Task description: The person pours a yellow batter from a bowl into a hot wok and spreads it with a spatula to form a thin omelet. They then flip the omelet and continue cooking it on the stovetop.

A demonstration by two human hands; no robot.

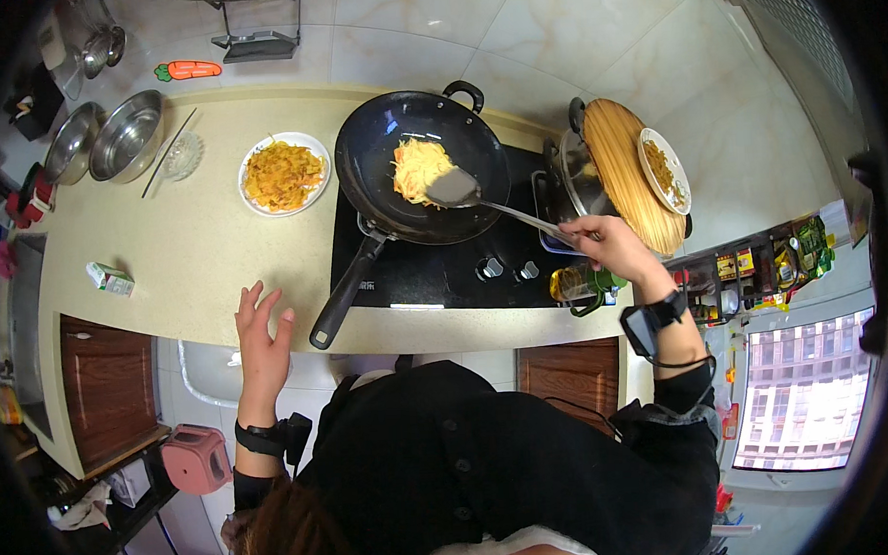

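My right hand (pixel 611 246) grips the handle of a metal spatula (pixel 454 187), whose blade rests on the lower right part of a pale yellow shredded pancake (pixel 419 164). The pancake lies in a black wok (pixel 366 155) on the black glass cooktop (pixel 429 278). The wok's long handle (pixel 347 290) points toward me, with no hand on it. My left hand (pixel 263 342) is raised at the counter's front edge, left of that handle, fingers apart and holding nothing. Left of the wok, a white plate (pixel 324 195) bears a browned shredded pancake (pixel 282 174).
Right of the wok, a lidded pot (pixel 574 172) carries a round wooden board (pixel 616 161) with a plate of food (pixel 664 171). An oil bottle (pixel 570 282) stands at the cooktop's front right. Metal bowls (pixel 127 138), a glass dish (pixel 182 156) with a chopstick and a small carton (pixel 110 279) sit left.
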